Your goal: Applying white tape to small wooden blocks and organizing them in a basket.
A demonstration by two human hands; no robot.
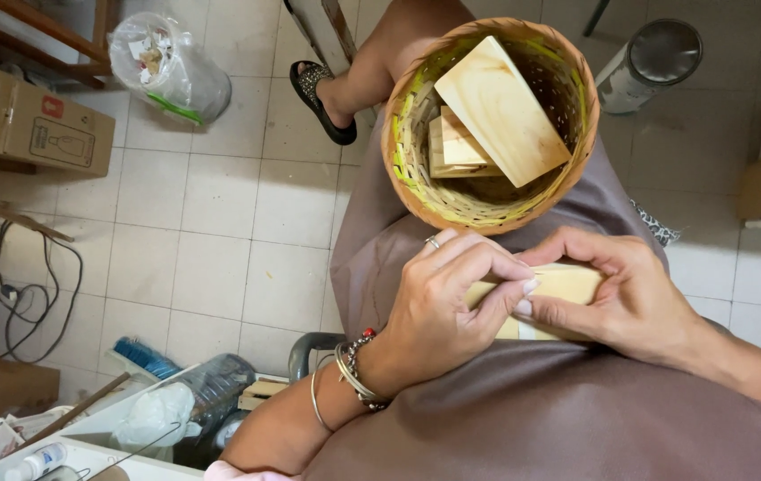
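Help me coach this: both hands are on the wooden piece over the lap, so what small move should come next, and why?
Probably keep the right hand steadying the pale wooden block while the left hand works its near face, where the fingertips already pinch. The basket on the lap holds more blocks.

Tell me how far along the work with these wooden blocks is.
Looks done: several pale wooden blocks already lie in the woven basket on the lap. In hand: one more wooden piece, gripped by the right hand while the left hand presses its fingertips on the piece's face. Left: only this piece, as far as can be seen; no other loose blocks lie near the hands.
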